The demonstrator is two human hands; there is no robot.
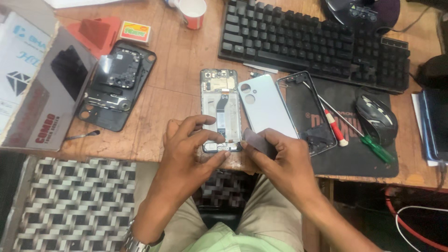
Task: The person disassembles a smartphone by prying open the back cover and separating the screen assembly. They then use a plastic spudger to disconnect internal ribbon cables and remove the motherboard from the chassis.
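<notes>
Left hand (193,142) pinches the lower end of the opened phone (220,109) at the bench (168,84) edge; right hand (280,156) has its grip closed on a small grey card (255,139) beside it.

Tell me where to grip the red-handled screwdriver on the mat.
Take the red-handled screwdriver by its red-and-white handle, coming from above on the near, right side. It lies flat on the black mat, shaft slanting away across the empty phone frame; the handle is probably the thickest, freest part, beside the green-handled screwdriver.
</notes>
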